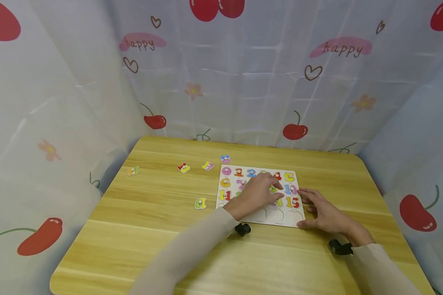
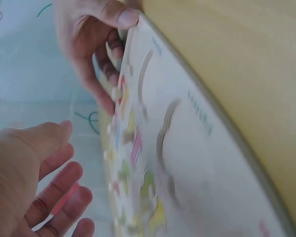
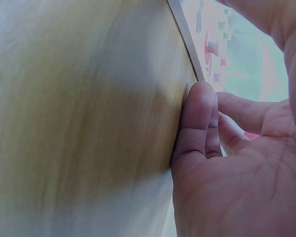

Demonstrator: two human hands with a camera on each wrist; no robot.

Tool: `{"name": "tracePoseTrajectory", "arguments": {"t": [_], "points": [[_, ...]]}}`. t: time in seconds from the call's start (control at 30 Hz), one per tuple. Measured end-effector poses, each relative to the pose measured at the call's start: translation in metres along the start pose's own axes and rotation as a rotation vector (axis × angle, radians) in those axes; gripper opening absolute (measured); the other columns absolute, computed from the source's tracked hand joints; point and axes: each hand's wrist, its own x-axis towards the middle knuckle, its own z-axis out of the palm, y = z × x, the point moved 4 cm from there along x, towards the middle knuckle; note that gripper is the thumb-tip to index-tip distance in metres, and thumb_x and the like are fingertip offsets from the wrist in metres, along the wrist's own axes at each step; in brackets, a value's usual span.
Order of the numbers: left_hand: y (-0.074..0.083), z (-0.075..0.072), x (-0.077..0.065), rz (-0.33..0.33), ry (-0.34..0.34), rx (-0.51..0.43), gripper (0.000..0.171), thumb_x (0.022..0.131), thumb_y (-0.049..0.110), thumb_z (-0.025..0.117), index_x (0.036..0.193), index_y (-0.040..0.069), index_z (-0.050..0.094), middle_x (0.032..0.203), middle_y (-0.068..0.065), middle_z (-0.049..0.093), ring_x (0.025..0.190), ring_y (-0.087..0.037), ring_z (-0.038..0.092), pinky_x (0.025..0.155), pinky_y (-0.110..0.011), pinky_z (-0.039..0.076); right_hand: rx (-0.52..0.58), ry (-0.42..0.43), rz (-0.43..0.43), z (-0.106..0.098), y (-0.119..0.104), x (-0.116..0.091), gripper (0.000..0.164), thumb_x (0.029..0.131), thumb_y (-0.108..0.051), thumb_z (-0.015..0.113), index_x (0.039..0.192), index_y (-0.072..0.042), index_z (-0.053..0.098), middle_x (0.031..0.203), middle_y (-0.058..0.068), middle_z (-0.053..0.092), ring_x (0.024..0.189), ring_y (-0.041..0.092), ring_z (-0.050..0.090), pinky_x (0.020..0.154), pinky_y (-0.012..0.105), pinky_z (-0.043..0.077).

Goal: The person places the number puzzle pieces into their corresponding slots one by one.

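A white number puzzle board [image 1: 273, 218] lies on the wooden table, its upper rows filled with coloured knobbed numbers such as the blue 2 [image 1: 251, 173] and the red-orange 15 [image 1: 292, 202]. Outlined recesses without pieces run along its near row. Above the middle of the board hovers my left hand [image 1: 256, 190], fingers spread and loosely bent; the left wrist view shows nothing in them. My right hand [image 1: 326, 213] touches the board's right edge, thumb at the near corner and fingers farther up the side. The left hand hides some middle numbers.
Several loose number pieces lie left of the board: a green-yellow one [image 1: 201, 203] close by, a red-yellow one [image 1: 183, 167], a yellow-purple one [image 1: 208, 166] and another [image 1: 133, 171] farther left. A blue-pink piece [image 1: 225, 159] sits behind the board. Cherry-print curtains [image 1: 243, 102] surround the table [image 1: 151, 213].
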Motion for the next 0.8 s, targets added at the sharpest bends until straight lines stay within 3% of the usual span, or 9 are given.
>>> {"name": "tracePoseTrajectory", "arguments": {"t": [0.17, 0.37, 0.57, 0.67, 0.8], "points": [[-0.017, -0.024, -0.008, 0.007, 0.059, -0.001, 0.022, 0.108, 0.038, 0.087, 0.124, 0.023, 0.090, 0.123, 0.004, 0.084, 0.120, -0.017, 0.076, 0.102, -0.033, 0.061, -0.002, 0.002, 0.020, 0.000, 0.001, -0.002, 0.115, 0.093, -0.034, 0.102, 0.178, 0.003, 0.035, 0.182, 0.031, 0.028, 0.153, 0.049, 0.056, 0.120, 0.043, 0.062], [-0.048, -0.055, -0.026, -0.030, 0.115, -0.052, 0.023, 0.109, 0.035, 0.086, 0.124, 0.017, 0.089, 0.124, -0.002, 0.084, 0.116, -0.023, 0.078, 0.097, -0.037, 0.062, 0.019, 0.000, 0.008, 0.001, -0.001, -0.004, 0.114, 0.093, -0.031, 0.102, 0.178, 0.005, 0.035, 0.181, 0.032, 0.028, 0.153, 0.050, 0.056, 0.120, 0.051, 0.060], [-0.098, -0.087, -0.051, -0.141, 0.180, -0.084, 0.022, 0.109, 0.031, 0.086, 0.122, 0.014, 0.089, 0.127, -0.007, 0.083, 0.119, -0.034, 0.076, 0.101, -0.046, 0.062, 0.036, -0.007, 0.012, 0.003, -0.002, -0.004, 0.113, 0.093, -0.029, 0.102, 0.178, 0.005, 0.035, 0.181, 0.032, 0.029, 0.153, 0.051, 0.056, 0.121, 0.057, 0.057], [-0.126, -0.104, -0.066, -0.219, 0.214, -0.102, 0.024, 0.109, 0.032, 0.086, 0.124, 0.013, 0.088, 0.128, -0.009, 0.082, 0.121, -0.037, 0.075, 0.103, -0.050, 0.063, 0.031, -0.006, 0.024, 0.002, -0.002, -0.004, 0.114, 0.093, -0.031, 0.102, 0.178, 0.003, 0.035, 0.181, 0.031, 0.029, 0.154, 0.049, 0.056, 0.121, 0.049, 0.060], [-0.164, -0.130, -0.088, -0.297, 0.270, -0.078, 0.027, 0.109, 0.032, 0.086, 0.127, 0.011, 0.088, 0.129, -0.011, 0.082, 0.121, -0.037, 0.075, 0.104, -0.052, 0.064, 0.019, -0.004, 0.021, 0.001, -0.003, -0.003, 0.114, 0.093, -0.033, 0.102, 0.178, 0.003, 0.035, 0.180, 0.031, 0.030, 0.154, 0.049, 0.057, 0.121, 0.048, 0.061]]}}
